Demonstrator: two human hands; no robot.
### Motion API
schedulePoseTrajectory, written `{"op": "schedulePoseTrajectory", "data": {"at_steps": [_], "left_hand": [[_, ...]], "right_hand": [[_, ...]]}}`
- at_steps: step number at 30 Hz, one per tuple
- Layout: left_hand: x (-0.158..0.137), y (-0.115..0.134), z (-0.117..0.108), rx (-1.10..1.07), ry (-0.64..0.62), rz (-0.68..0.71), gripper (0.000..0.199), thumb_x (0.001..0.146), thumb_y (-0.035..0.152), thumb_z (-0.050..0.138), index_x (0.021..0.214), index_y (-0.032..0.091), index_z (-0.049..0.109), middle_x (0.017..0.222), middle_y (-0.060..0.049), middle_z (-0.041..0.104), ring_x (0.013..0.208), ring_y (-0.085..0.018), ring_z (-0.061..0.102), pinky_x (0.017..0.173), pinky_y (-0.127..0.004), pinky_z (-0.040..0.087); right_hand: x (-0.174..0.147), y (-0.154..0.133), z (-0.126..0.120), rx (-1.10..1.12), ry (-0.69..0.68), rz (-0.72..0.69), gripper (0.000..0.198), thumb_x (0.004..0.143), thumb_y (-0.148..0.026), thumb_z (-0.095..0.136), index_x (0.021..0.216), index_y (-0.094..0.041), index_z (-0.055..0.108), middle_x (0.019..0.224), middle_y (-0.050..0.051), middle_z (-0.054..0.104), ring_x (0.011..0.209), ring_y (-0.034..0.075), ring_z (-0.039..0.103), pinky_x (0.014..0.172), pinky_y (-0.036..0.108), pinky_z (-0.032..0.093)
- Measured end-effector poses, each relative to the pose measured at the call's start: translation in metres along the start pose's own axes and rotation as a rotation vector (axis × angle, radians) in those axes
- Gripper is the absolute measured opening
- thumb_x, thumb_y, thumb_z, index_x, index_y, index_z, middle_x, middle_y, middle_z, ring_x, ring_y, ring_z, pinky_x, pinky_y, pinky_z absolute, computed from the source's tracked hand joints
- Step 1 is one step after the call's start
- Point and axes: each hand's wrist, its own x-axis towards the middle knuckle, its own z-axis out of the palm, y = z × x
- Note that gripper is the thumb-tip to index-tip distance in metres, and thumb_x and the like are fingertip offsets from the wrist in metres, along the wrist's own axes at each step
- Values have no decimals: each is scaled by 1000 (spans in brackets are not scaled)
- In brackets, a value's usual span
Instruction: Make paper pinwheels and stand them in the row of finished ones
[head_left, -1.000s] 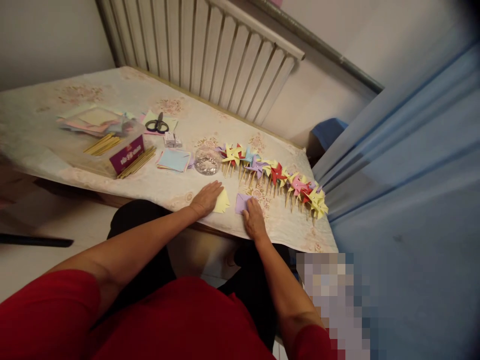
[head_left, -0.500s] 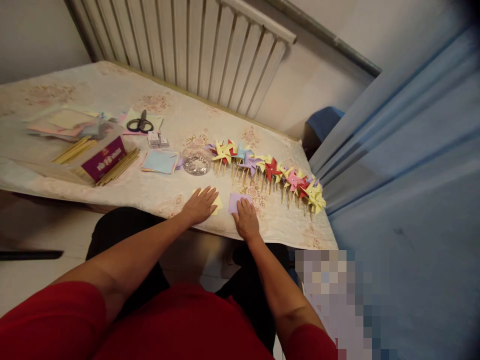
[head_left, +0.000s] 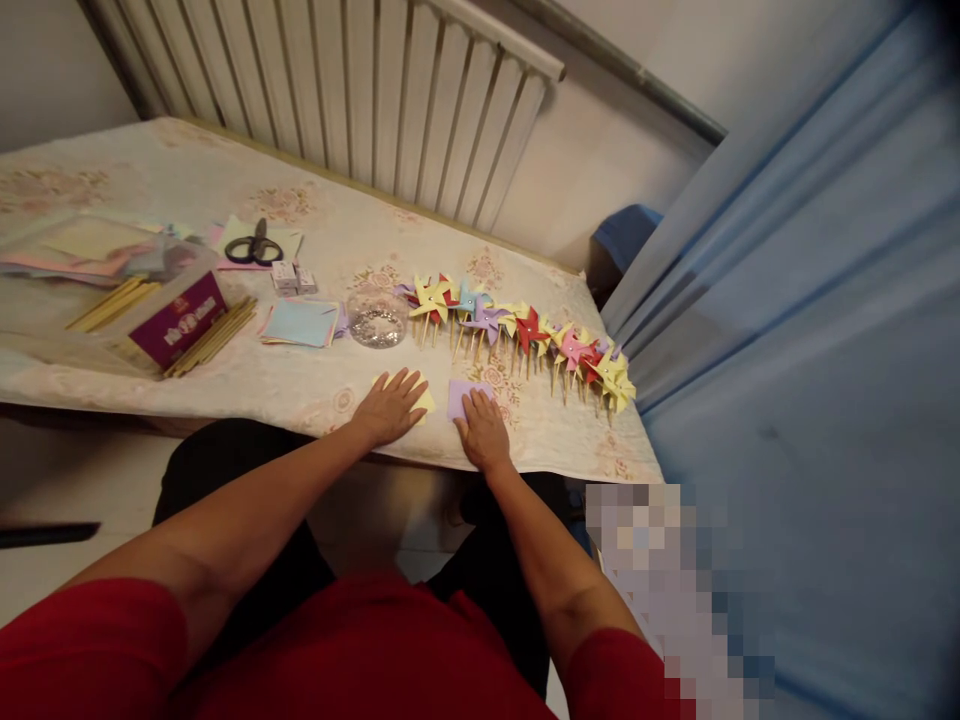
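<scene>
My left hand [head_left: 391, 408] lies flat, fingers spread, over a yellow square of paper [head_left: 426, 399], covering most of it. Beside it my right hand [head_left: 484, 430] rests with its fingers stretched over the lower right part of a purple square of paper [head_left: 459, 398]. Both sheets lie on the table near its front edge. Just beyond the hands is a round clear container [head_left: 377, 322] of small shiny metal pieces. A long row of paper pinwheels [head_left: 529, 328] on wooden sticks, in yellow, red, blue, purple and pink, runs behind and right of the hands.
Left of the container lies a stack of coloured paper squares [head_left: 300, 323], with small boxes [head_left: 294, 278] and black scissors [head_left: 255, 246] behind. A clear bin [head_left: 180, 318] with wooden sticks [head_left: 211, 338] stands farther left. A radiator [head_left: 352, 100] backs the flowered tablecloth [head_left: 315, 385]; a blue curtain [head_left: 787, 330] hangs right.
The camera view has shifted slightly, so everything sits a little farther left. Both hands stay flat on the same two sheets.
</scene>
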Motion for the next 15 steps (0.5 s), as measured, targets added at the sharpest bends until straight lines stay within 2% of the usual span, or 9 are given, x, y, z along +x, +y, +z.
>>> {"op": "schedulePoseTrajectory", "data": {"at_steps": [8,15], "left_hand": [[2,2,0,-10,8,7,61,98,46,38,151,17,42,160,-15,35,151,-34,23,120,-59,13],[0,7,-5,-23,11,27,57,97,40,41,149,16,44,159,-16,38,150,-31,27,121,-54,14]], "right_hand": [[1,-1,-1,-5,3,8,52,101,-41,44,145,-14,47,156,15,42,148,29,32,122,49,23],[0,-1,-1,4,8,8,52,101,-40,45,146,-14,47,156,15,42,147,29,33,121,49,24]]}}
